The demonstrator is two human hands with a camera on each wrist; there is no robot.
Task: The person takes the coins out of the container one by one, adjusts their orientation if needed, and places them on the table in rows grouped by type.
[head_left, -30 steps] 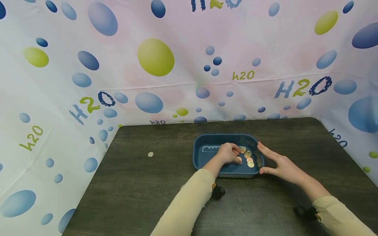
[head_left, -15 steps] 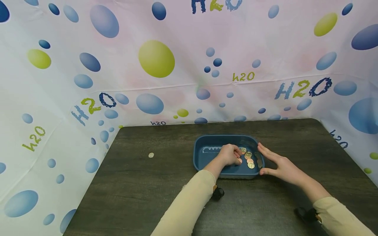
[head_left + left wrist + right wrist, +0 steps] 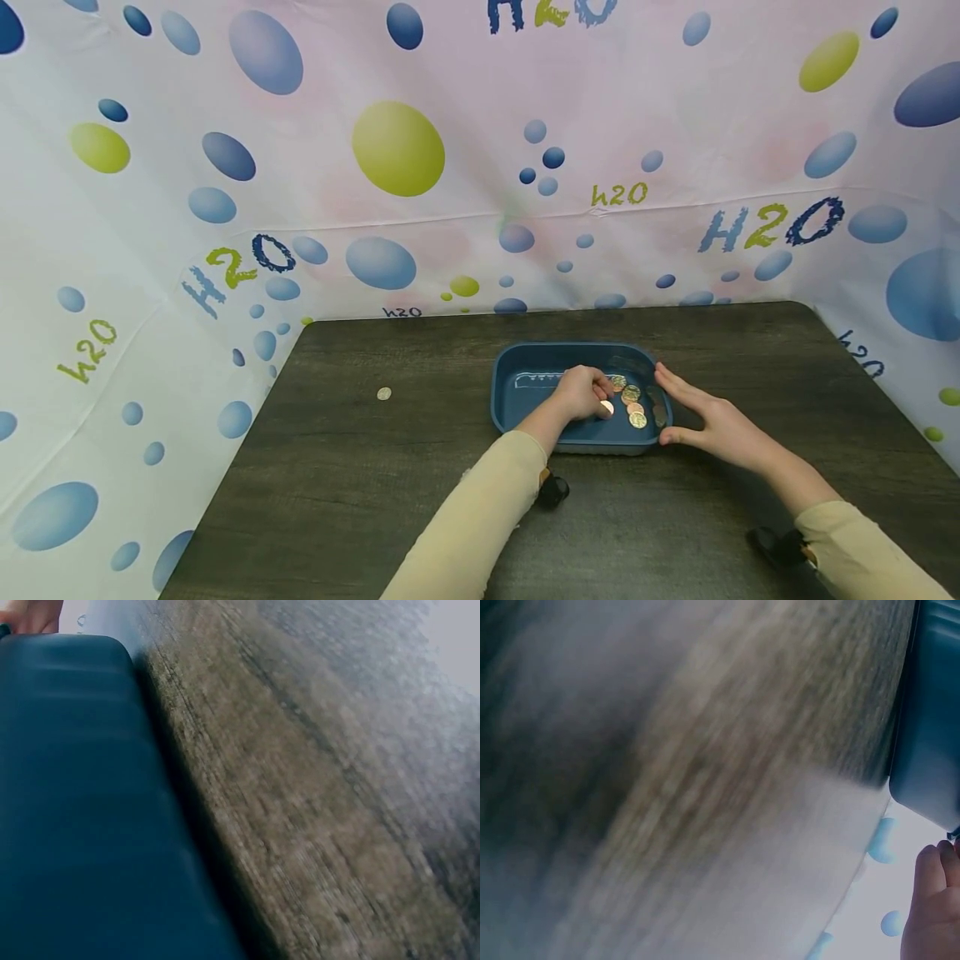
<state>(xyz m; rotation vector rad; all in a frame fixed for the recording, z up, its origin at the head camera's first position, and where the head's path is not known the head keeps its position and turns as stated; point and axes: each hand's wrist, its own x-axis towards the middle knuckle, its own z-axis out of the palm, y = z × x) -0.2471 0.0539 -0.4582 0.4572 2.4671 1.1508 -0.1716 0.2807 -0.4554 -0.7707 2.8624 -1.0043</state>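
A dark table [image 3: 337, 500] is bearing a blue tray [image 3: 528, 412]. At its right end the right hand [image 3: 716, 425] is resting straight-fingered, holding nothing; inside, the left hand [image 3: 577, 393] is seemingly pinching one coin [image 3: 607, 407]. Other coins [image 3: 634, 408] are lying inside, a lone piece [image 3: 384, 393] left of the tray.

Left hand [image 3: 579, 393] curled, right hand [image 3: 712, 423] spread wide, both arms [image 3: 480, 517] extended forward

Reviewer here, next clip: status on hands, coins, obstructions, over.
Left hand inside blue tray, at a coin, grip unclear. Right hand spread at tray's right end. Other coins inside tray; lone coin left of it. No obstruction seen.
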